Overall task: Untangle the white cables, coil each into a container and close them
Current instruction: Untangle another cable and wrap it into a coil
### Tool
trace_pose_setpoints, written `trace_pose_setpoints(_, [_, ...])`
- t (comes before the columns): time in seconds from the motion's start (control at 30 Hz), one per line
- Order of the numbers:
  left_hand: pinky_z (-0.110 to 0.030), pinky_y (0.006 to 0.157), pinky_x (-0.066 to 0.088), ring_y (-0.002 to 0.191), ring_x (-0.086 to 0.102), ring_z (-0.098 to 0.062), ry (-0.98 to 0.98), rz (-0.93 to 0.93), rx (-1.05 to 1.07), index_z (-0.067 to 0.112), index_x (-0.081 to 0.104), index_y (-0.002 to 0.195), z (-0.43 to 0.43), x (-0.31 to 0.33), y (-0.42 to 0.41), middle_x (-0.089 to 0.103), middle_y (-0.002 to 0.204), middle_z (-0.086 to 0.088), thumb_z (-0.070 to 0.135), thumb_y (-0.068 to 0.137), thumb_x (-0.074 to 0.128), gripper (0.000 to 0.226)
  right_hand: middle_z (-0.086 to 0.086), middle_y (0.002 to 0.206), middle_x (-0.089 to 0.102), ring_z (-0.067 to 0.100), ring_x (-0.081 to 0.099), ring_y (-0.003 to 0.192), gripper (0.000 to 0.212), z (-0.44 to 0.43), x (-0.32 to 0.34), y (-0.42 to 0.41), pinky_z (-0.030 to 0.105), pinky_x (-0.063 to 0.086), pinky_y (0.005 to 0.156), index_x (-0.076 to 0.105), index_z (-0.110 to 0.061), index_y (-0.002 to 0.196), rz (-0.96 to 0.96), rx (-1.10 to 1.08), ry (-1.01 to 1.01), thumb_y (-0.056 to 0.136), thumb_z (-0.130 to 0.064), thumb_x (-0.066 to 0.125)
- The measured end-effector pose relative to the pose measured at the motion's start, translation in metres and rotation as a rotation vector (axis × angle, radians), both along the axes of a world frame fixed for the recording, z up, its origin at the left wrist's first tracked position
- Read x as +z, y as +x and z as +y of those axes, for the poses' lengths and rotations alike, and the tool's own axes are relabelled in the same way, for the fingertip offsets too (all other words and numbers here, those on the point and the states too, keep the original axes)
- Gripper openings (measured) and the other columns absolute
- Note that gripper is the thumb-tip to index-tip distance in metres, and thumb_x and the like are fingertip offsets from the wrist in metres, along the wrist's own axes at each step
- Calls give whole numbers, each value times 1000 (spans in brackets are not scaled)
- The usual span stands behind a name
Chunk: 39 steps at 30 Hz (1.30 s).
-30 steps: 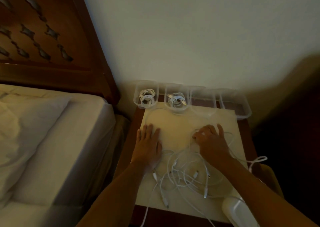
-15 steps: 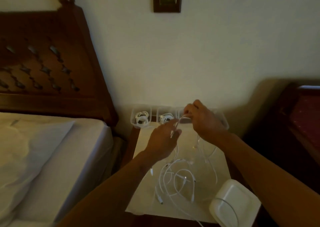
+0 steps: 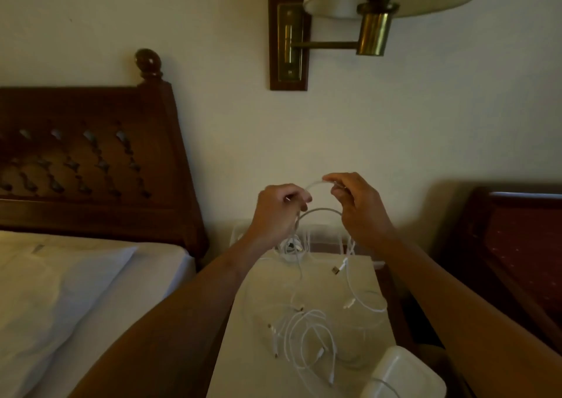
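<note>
Head view: left hand point(image 3: 282, 212) and right hand point(image 3: 362, 212), raised apart, each pinch one white cable point(image 3: 319, 210) looped between them. Below them a container point(image 3: 292, 247) holds a coil. Nearer, tangled cables point(image 3: 304, 337) lie on the tabletop point(image 3: 240, 352), so most work likely remains.

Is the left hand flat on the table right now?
No, the left hand is raised above the table, pinching a white cable that the right hand also holds.
</note>
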<state>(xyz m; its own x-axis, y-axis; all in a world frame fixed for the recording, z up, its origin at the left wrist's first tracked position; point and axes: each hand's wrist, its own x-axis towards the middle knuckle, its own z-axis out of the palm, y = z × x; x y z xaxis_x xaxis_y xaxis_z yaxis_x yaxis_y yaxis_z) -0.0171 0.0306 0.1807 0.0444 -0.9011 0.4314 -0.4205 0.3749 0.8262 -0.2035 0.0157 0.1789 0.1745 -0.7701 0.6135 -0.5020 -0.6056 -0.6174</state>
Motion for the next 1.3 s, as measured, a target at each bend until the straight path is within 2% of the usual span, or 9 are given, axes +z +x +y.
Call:
trace_pose_setpoints(0.2, [-30, 57, 49, 64, 70, -22, 7, 308, -79, 2, 74, 95, 6, 23, 9, 75, 76, -9, 6, 104, 56, 21, -8, 87, 69, 12, 66, 82, 22, 12, -27, -10, 13, 48, 60, 61, -25, 97, 103, -18, 373, 107, -21, 43])
trace_pose_setpoints(0.43, [-43, 70, 49, 64, 68, -30, 109, 588, -119, -1, 70, 97, 7, 22, 17, 68, 70, -11, 4, 105, 51, 20, 2, 112, 72, 22, 66, 96, 25, 18, -37, -11, 40, 49, 90, 53, -20, 108, 383, -126, 515, 109, -36, 33])
trace_pose_setpoints(0.53, [-38, 70, 50, 73, 68, -26, 246, 389, -90, 6, 72, 111, 9, 18, 28, 72, 80, -10, 10, 98, 60, 18, -9, 97, 75, 14, 71, 76, 20, 21, -33, -14, 39, 58, 74, 52, -24, 98, 266, -147, 430, 109, -32, 37])
trace_pose_setpoints(0.67, [-32, 89, 46, 113, 57, -12, 209, -171, -9, 29, 49, 146, 12, 23, 31, 58, 128, 10, 45, 85, 67, 66, -8, 81, 73, 18, 69, 73, 17, 21, -19, -2, 47, 51, 90, 61, -25, 96, 341, -191, 189, 105, -20, 48])
trace_pose_setpoints(0.77, [-35, 84, 51, 96, 65, -11, 201, -461, -116, 23, 63, 130, 21, 27, 15, 70, 111, 6, 61, 91, 55, 54, -9, 69, 70, 7, 61, 62, 19, 22, -11, 13, 42, 48, 88, 60, -27, 93, 229, -162, 130, 106, -21, 48])
trace_pose_setpoints(0.9, [-30, 52, 44, 45, 47, -20, 213, -36, -232, 6, 62, 82, 26, 33, 15, 49, 53, 0, 25, 109, 48, 35, -14, 70, 65, 7, 61, 73, 15, 28, -22, 14, 37, 38, 92, 54, -35, 92, 245, -176, 115, 105, -34, 48])
trace_pose_setpoints(0.97, [-23, 42, 31, 41, 31, -14, 286, 243, -332, 9, 57, 80, 28, 45, 22, 34, 53, 2, 25, 110, 47, 36, -17, 76, 58, 13, 59, 88, 13, 37, -46, 11, 40, 33, 96, 50, -36, 91, 349, -182, 158, 104, -35, 49])
trace_pose_setpoints(1.13, [-16, 42, 19, 43, 17, -9, 309, 324, -401, 12, 54, 80, 34, 60, 25, 23, 56, 1, 30, 111, 45, 36, -17, 93, 68, 5, 62, 98, 13, 48, -90, 9, 43, 41, 96, 54, -39, 91, 196, -40, 319, 104, -36, 52])
trace_pose_setpoints(1.3, [-16, 39, 20, 39, 17, -11, 236, 442, -379, 14, 57, 79, 42, 82, 48, 25, 53, 3, 41, 108, 47, 40, -13, 106, 69, -2, 62, 98, 30, 49, -101, -7, 13, 46, 75, 63, -50, 100, -14, -20, 440, 101, -20, 62])
